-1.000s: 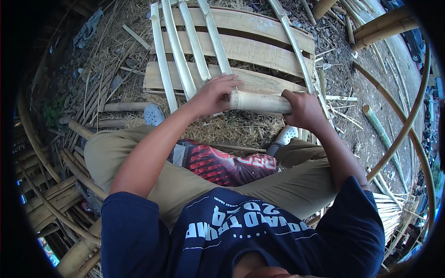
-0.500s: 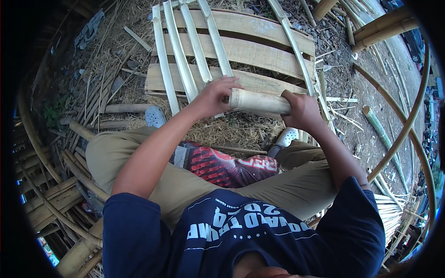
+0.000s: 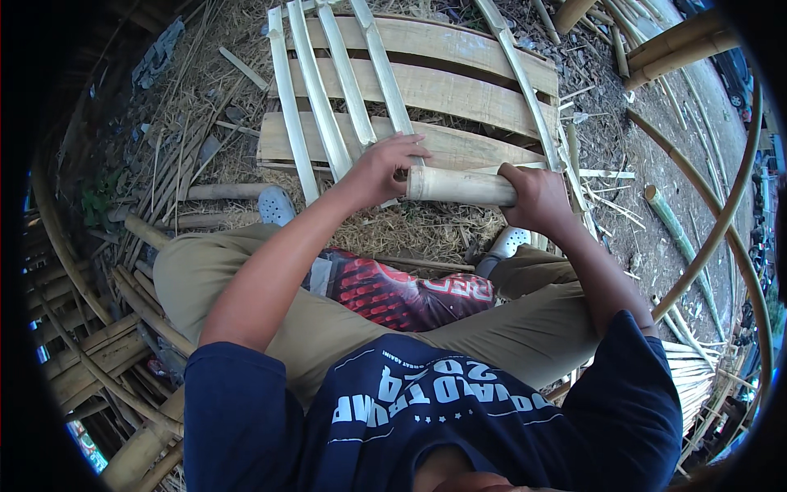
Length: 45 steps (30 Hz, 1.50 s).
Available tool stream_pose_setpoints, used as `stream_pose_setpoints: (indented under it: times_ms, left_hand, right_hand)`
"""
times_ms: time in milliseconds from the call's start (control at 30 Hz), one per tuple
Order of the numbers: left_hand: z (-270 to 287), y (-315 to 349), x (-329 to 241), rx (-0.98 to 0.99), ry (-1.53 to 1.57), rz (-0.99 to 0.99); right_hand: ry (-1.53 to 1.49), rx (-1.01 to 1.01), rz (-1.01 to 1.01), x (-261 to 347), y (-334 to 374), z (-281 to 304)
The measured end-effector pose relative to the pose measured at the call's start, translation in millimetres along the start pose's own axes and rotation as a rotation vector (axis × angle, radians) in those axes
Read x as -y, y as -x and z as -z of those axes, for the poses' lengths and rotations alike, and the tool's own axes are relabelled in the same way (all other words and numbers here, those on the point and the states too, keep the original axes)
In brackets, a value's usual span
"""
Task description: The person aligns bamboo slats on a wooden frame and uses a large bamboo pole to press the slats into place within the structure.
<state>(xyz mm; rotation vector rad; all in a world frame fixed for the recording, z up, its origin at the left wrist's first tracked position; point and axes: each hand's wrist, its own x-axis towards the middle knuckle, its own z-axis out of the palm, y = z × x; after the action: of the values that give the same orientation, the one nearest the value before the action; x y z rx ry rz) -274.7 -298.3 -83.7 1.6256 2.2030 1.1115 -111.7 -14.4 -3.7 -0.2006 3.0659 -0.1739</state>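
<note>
A short length of pale bamboo pole (image 3: 461,187) lies crosswise in front of me, above the straw. My right hand (image 3: 537,197) is wrapped round its right end, the thumb along the top. At its left end is my left hand (image 3: 382,170), with fingers stretched out and the thumb apart from them, close to the cut end. Whether the left thumb touches the bamboo, I cannot tell. Just beyond the hands is a low platform of wooden planks (image 3: 459,107). Several pale split bamboo strips (image 3: 344,90) lie across its left side, and another strip (image 3: 520,78) crosses its right.
A red and black patterned cloth (image 3: 402,291) lies between my bent legs. Straw (image 3: 369,234) and thin offcuts cover the ground. Bamboo poles (image 3: 143,312) are piled at the left. Curved poles (image 3: 717,221) cross at the right, near a green bamboo pole (image 3: 680,234).
The bamboo length has shifted very slightly, its left end a little lower and farther from my left fingers. My right hand keeps its grip.
</note>
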Motion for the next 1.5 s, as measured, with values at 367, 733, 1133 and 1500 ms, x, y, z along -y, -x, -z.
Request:
stream_pose_setpoints:
  times_ms: [367, 733, 1133, 1500]
  left_hand:
    - [0.2, -3.1, -8.3, -0.054, 0.056, 0.118]
    - [3.3, -1.4, -3.9, -0.031, 0.028, 0.042]
    - [-1.6, -1.3, -4.5, -0.065, 0.084, 0.095]
    - [-1.1, -0.7, 0.1, -0.006, 0.024, 0.040]
  right_hand:
    - [-0.136, -0.111, -0.040, 5.6, 3.2, 6.7]
    - [-0.069, -0.018, -0.067, 3.7, 1.0, 4.3]
    - [-0.159, -0.026, -0.091, 11.7, 3.2, 1.1]
    - [-0.176, -0.063, -0.099, 2.1, 5.8, -6.0]
